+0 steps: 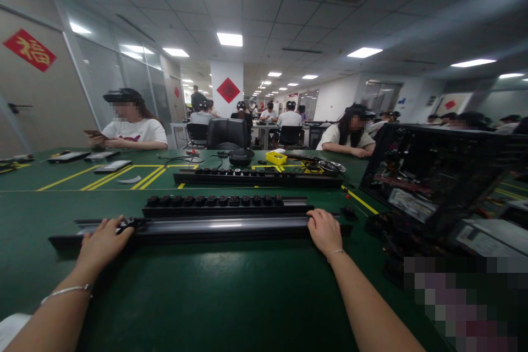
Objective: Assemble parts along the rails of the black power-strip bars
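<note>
A long black rail [231,226] with a shiny grey channel lies across the green table in front of me. At its left end my left hand [101,239] is closed around a small black part [135,224] that sits on the rail; the fingers cover much of it. My right hand [325,231] has its fingers curled over the right end of the same rail. Just behind is a shorter black rail [226,210] carrying a row of several round black knob-like parts [211,200]. Farther back, another black rail [259,180] holds more small parts.
An opened black computer case [429,176] stands at the right, beside a grey metal box [490,239]. A yellow tray [276,158], cables and a round black object [241,157] lie at the back. Flat drives [113,166] are at the left. Two people sit across the table [206,302].
</note>
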{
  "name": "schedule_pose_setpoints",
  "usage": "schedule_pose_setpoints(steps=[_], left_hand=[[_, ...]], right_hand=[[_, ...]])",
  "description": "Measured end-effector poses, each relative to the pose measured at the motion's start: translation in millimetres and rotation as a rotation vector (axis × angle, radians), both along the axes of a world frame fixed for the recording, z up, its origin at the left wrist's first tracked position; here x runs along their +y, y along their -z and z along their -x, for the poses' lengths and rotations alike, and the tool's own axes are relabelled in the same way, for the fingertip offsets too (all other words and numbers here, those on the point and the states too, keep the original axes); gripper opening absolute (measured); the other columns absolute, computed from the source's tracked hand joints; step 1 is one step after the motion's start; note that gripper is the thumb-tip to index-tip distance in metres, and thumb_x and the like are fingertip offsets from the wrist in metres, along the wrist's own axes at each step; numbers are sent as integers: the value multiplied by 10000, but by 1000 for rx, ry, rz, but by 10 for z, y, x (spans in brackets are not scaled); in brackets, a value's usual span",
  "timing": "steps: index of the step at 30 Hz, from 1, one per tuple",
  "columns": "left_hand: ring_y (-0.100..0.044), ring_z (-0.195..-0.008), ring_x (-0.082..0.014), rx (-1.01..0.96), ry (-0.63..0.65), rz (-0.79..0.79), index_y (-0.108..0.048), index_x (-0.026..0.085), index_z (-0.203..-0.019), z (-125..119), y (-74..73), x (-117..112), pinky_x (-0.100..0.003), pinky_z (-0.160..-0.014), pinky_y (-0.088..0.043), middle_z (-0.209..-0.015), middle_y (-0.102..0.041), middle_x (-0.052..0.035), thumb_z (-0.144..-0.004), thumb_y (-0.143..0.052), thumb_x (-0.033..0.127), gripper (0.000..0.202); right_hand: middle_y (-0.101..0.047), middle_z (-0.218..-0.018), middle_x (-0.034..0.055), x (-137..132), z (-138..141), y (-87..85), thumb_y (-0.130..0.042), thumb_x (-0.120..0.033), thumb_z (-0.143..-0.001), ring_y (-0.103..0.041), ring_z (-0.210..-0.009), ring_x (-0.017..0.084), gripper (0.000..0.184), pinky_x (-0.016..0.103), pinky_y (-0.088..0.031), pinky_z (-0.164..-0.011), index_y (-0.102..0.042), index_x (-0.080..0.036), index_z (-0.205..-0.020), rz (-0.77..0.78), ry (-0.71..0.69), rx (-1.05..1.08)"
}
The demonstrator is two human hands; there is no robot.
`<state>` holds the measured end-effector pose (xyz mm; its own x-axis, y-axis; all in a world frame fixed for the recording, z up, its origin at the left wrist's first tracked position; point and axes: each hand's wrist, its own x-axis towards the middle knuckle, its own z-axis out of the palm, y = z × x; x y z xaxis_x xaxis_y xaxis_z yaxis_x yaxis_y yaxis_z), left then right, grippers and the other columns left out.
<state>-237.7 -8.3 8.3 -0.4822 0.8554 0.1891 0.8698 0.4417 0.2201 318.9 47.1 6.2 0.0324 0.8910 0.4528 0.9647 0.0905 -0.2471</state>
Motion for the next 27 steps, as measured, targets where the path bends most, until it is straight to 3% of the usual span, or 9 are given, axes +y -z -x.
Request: schedule_pose_setpoints(steps=[8, 15, 27], left_hand=[[-370, -1233, -314, 16, -32, 32, -383, 69, -1290, 13, -23, 15, -472, -972, -260, -1305, -457, -192, -794, -271, 453, 637], [-364, -1240, -301, 24, -42, 31, -386, 84, -1290, 38, 4, 30, -453, -971, -272, -1319, -449, -171, -788, -264, 471, 645], [-268, -1293, -307, 35, -22, 97, -418, 90, -1256, -39, -74, -7, -482, -984, -239, -1377, -377, -156, -789, -248, 476, 629]], right_hand=[[-570, -1081, 43, 9, 3, 23, -349, -249, -827, -480, -1018, 189, 303, 335, -347, -840, -601, -237, -995, -29, 6, 3], [-577, -1064, 39, 22, -8, 46, -366, -236, -815, -485, -1005, 182, 294, 325, -345, -835, -605, -241, -986, -52, 7, -3], [-566, -1086, 40, -2, 3, 7, -341, -249, -827, -475, -1026, 187, 304, 334, -337, -843, -592, -241, -999, -10, 1, 15]])
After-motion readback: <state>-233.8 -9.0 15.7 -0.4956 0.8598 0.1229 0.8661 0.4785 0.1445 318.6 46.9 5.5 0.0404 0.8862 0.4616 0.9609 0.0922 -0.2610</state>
